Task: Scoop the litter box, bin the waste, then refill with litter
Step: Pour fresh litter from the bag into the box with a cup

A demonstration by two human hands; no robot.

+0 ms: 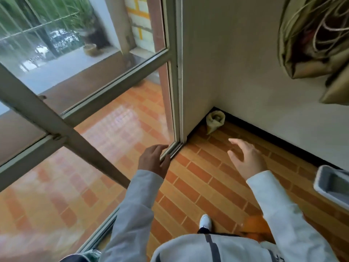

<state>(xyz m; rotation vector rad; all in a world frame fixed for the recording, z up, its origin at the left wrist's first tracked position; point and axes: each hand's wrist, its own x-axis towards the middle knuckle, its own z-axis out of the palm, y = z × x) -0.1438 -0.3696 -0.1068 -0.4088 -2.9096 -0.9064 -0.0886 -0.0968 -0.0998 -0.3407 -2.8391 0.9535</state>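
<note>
A grey rectangular plastic tray, probably the litter box, sits on the orange brick-pattern tile floor against the white wall at the right edge, only partly in frame; its contents cannot be made out. The right hand hovers over the floor with fingers spread and loose, holding nothing. The left hand curls round the edge of the glass door's pale metal frame. No scoop shows, so scooping seems not yet begun; next comes turning right toward the tray.
</note>
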